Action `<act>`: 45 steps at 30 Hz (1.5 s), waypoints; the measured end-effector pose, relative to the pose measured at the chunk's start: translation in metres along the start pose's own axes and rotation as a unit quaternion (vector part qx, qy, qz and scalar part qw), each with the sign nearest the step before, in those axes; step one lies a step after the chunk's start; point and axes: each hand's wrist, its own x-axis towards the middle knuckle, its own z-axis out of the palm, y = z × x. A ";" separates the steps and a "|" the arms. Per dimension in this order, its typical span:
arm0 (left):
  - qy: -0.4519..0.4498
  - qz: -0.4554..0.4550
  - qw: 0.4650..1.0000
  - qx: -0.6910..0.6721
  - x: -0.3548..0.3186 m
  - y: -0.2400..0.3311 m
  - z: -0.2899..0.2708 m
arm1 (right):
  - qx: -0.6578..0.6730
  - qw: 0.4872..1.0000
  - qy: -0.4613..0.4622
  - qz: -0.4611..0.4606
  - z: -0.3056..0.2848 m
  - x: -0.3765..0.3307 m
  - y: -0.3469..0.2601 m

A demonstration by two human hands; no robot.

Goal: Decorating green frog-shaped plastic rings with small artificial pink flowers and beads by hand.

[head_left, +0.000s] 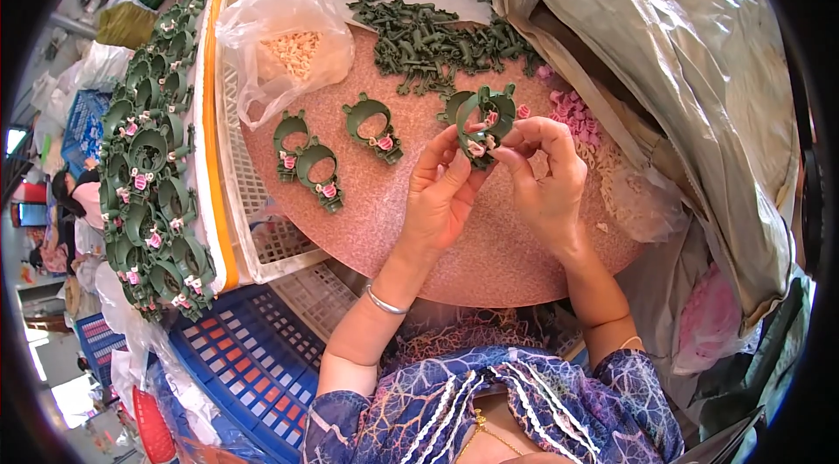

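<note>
Above the round pink speckled table point(367, 228), my left hand point(440, 197) pinches a dark green plastic ring piece point(473, 107) with small pink and cream parts on its front. Closed at the piece's lower right edge, my right hand point(552, 184) has thumb and fingertips touching it; whether a tiny part is between them is hidden. Behind the held piece another green part shows in part. To the left lie similar ring pieces: one alone point(370, 121), and two close together point(316, 169), each with a pink and cream trim.
Loose green parts point(437, 45) are heaped at the far side. A clear bag point(328, 53) holds cream bits. Small pink parts point(572, 114) and cream ones lie right, beside a grey cloth cover point(647, 53). Left stand a white crate point(262, 228), rows of ring pieces point(149, 158) and a blue basket point(253, 368).
</note>
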 end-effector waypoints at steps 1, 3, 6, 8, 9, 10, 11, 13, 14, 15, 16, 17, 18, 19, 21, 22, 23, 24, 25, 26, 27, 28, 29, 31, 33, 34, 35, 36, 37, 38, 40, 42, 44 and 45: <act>0.002 0.000 1.000 0.006 0.000 0.000 0.001 | 0.026 0.999 -0.001 0.019 0.000 0.000 -0.001; 0.004 0.000 1.000 0.011 -0.001 0.000 0.000 | -0.017 1.000 -0.002 -0.022 0.000 0.000 0.003; -0.004 -0.006 0.999 0.047 -0.002 0.000 -0.001 | -0.057 0.997 -0.006 -0.059 -0.002 0.001 0.004; -0.007 -0.014 0.998 0.054 -0.002 0.000 0.003 | -0.056 0.997 -0.010 -0.053 -0.004 0.001 0.003; -0.006 -0.014 0.998 0.054 -0.003 -0.001 0.003 | 0.051 0.996 -0.017 0.074 -0.004 0.001 0.002; -0.008 -0.008 0.998 0.067 -0.003 -0.001 0.002 | 0.157 0.967 -0.023 0.198 -0.004 0.001 0.002; -0.010 -0.002 0.997 0.079 -0.003 -0.001 0.001 | 0.213 0.952 -0.012 0.218 -0.001 0.000 0.002; 0.008 -0.015 0.999 0.050 -0.001 0.002 0.006 | 0.224 0.951 -0.012 0.214 -0.001 0.000 0.003; 0.027 -0.027 0.999 0.020 0.000 0.003 0.007 | 0.235 0.949 -0.013 0.210 -0.001 0.000 0.003; 0.029 -0.025 0.999 0.023 0.000 0.003 0.005 | 0.238 0.948 -0.015 0.210 -0.001 0.000 0.002; 0.021 -0.020 1.000 0.006 0.000 0.002 0.002 | 0.160 0.978 -0.005 0.135 -0.002 0.001 0.002; 0.013 -0.014 1.000 -0.010 0.000 0.002 -0.001 | 0.079 0.995 0.006 0.057 -0.002 0.001 0.002; 0.015 -0.012 1.000 -0.007 0.000 0.001 -0.003 | 0.054 0.998 0.016 0.005 -0.001 0.000 0.005; 0.011 -0.015 1.000 -0.005 0.000 0.000 -0.005 | 0.058 0.998 0.014 0.005 -0.002 -0.001 0.005; 0.016 -0.022 1.000 0.000 -0.001 0.000 -0.006 | -0.078 0.988 -0.022 -0.130 -0.004 0.002 0.000; 0.017 -0.023 1.000 0.001 -0.002 0.000 -0.005 | -0.111 0.982 -0.013 -0.149 -0.002 0.002 -0.001; 0.015 -0.024 1.000 -0.005 -0.002 0.000 -0.004 | -0.110 0.983 -0.014 -0.148 -0.002 0.002 -0.001; 0.014 -0.025 1.000 -0.011 -0.003 0.001 -0.002 | -0.133 0.976 -0.014 -0.171 -0.002 0.002 0.000; 0.014 -0.025 1.000 -0.010 -0.003 0.001 -0.001 | -0.156 0.969 -0.015 -0.193 -0.002 0.003 0.001; 0.015 -0.030 0.999 0.000 -0.003 0.001 0.000 | -0.156 0.969 -0.015 -0.192 -0.002 0.003 0.001; 0.015 -0.034 0.999 0.010 -0.003 0.001 0.000 | -0.154 0.970 -0.010 -0.186 -0.002 0.003 0.002; 0.015 -0.035 0.999 0.010 -0.003 0.001 0.000 | -0.152 0.972 -0.005 -0.180 -0.002 0.003 0.002; 0.004 -0.042 0.999 0.011 -0.003 0.000 0.001 | -0.152 0.972 -0.005 -0.180 -0.003 0.003 0.001; -0.005 -0.049 0.999 0.013 -0.003 0.000 0.000 | -0.150 0.971 -0.021 -0.184 -0.005 0.003 -0.001; -0.006 -0.033 0.999 0.026 -0.003 0.000 0.000 | -0.157 0.969 -0.026 -0.190 -0.005 0.004 -0.001; -0.006 -0.034 0.999 0.026 -0.003 0.000 0.000 | -0.164 0.966 -0.031 -0.197 -0.006 0.004 -0.001; -0.010 -0.030 0.999 0.025 -0.003 0.000 0.001 | -0.164 0.966 -0.030 -0.197 -0.006 0.004 -0.001; -0.014 -0.025 0.999 0.024 -0.004 0.000 0.001 | -0.167 0.965 -0.033 -0.200 -0.007 0.004 -0.002; -0.014 -0.025 0.999 0.024 -0.003 0.000 0.000 | -0.169 0.964 -0.036 -0.203 -0.007 0.004 -0.002; -0.018 -0.030 0.999 0.024 -0.003 0.000 -0.002 | -0.169 0.964 -0.036 -0.203 -0.008 0.004 -0.001; -0.022 -0.036 0.999 0.023 -0.002 -0.001 -0.003 | -0.171 0.956 -0.039 -0.235 -0.009 0.005 0.000; 0.060 -0.049 0.996 -0.055 -0.002 0.000 -0.001 | -0.152 0.961 -0.019 -0.232 -0.008 0.006 0.000; 0.060 -0.053 0.994 -0.072 -0.001 0.002 -0.005 | -0.133 0.964 0.002 -0.229 -0.008 0.006 -0.001; 0.060 -0.058 0.992 -0.090 -0.001 0.003 -0.006 | -0.124 0.969 0.010 -0.212 -0.008 0.006 -0.002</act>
